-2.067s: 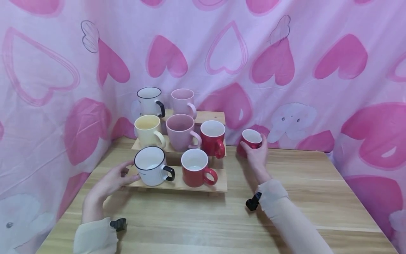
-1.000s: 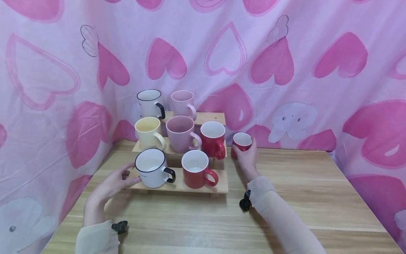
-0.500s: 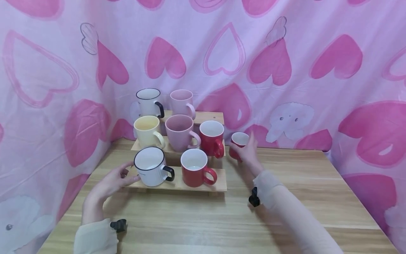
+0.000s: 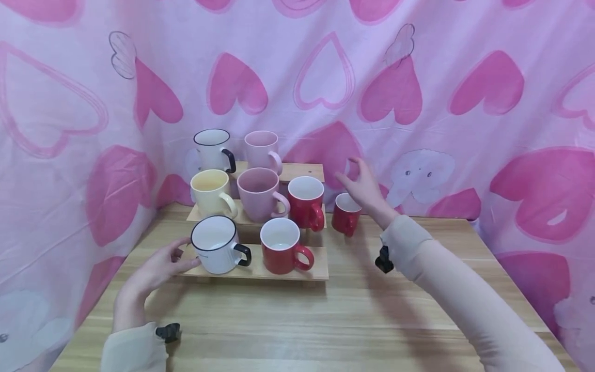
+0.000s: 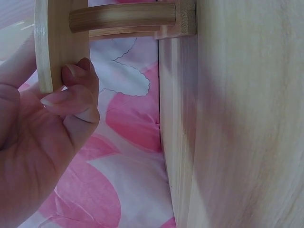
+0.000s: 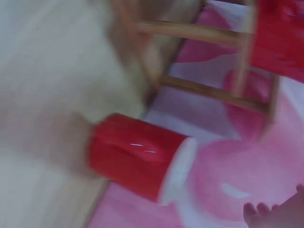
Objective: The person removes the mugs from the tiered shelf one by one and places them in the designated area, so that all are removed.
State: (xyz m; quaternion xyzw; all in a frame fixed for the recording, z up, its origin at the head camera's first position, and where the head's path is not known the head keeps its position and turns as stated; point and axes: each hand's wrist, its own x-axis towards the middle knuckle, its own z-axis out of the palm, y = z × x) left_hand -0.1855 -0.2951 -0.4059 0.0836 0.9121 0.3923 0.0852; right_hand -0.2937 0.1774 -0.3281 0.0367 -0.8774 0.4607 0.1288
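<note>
My left hand [image 4: 158,266] holds the left end of the lowest board of a three-tier wooden stand [image 4: 319,262]. In the left wrist view its fingers [image 5: 78,102] curl around the board's end. My right hand [image 4: 364,188] is raised just above and behind a small red mug [image 4: 343,219], its thumb and fingers spread with nothing between them. That mug stands upright on the table, right of the stand, its handle towards me. Seen from the right wrist, it is slightly blurred, and fingertips [image 6: 263,209] show at the lower right corner.
On the stand are a black-rimmed white mug [image 4: 214,240] and red mug [image 4: 279,243] in front. Yellow [image 4: 209,191], mauve [image 4: 257,191] and red [image 4: 304,199] mugs fill the middle. White [image 4: 211,147] and pink [image 4: 260,147] mugs sit on top. A patterned curtain [image 4: 465,129] hangs behind.
The small red mug was slid left towards the stand. My right hand has let go of it and lifted up. My left hand has kept its place at the stand.
</note>
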